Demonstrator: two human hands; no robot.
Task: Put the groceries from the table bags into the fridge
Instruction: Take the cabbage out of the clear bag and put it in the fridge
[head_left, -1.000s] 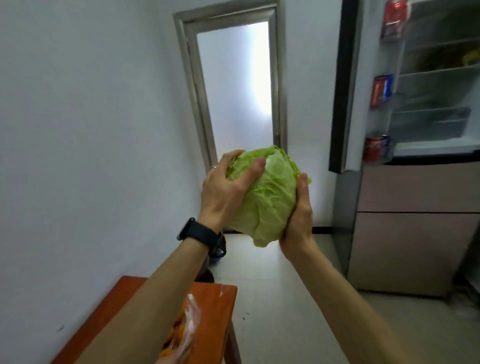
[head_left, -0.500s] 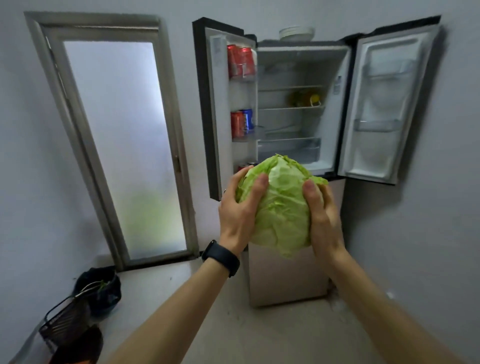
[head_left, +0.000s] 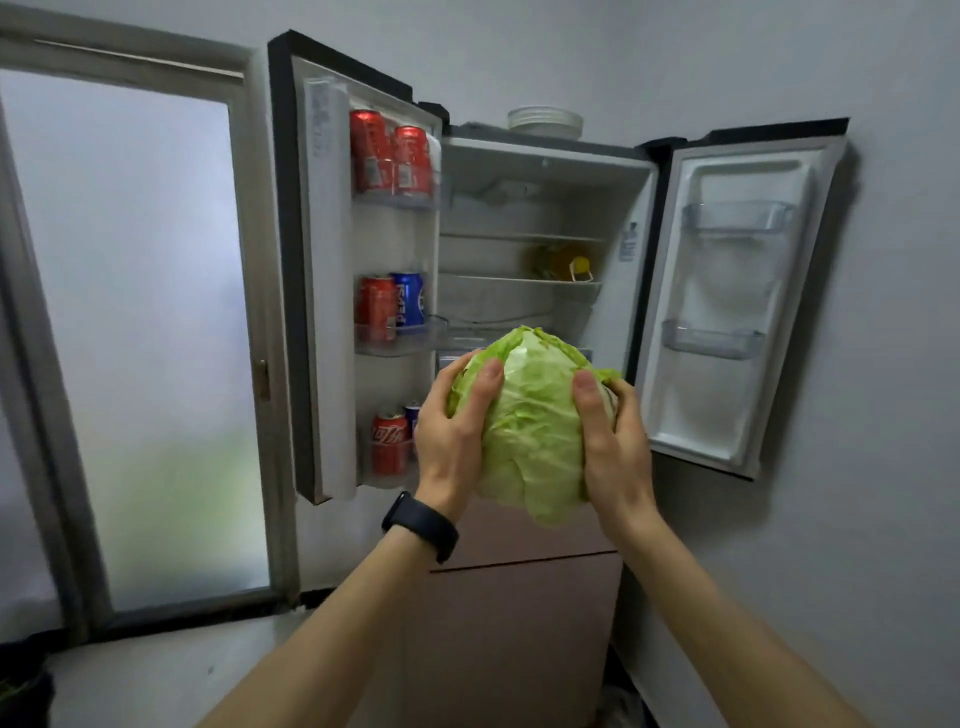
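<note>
A pale green cabbage (head_left: 535, 415) is held up in front of the open fridge (head_left: 519, 218). My left hand (head_left: 452, 431) grips its left side, with a black band on that wrist. My right hand (head_left: 613, 441) grips its right side, thumb across the leaves. Both fridge doors stand wide open. The cabbage hides the fridge's lower drawer area. The table and bags are out of view.
Several soda cans (head_left: 389, 156) fill the left door's racks (head_left: 395, 343). The right door's racks (head_left: 737, 218) hold nothing. A yellow item (head_left: 563, 262) lies on a middle shelf. White plates (head_left: 545, 122) sit on top. A frosted glass door (head_left: 135, 338) is at left.
My view has swung from the table and doorway round to face the fridge, and I have come closer. The cabbage stays held between both hands.
</note>
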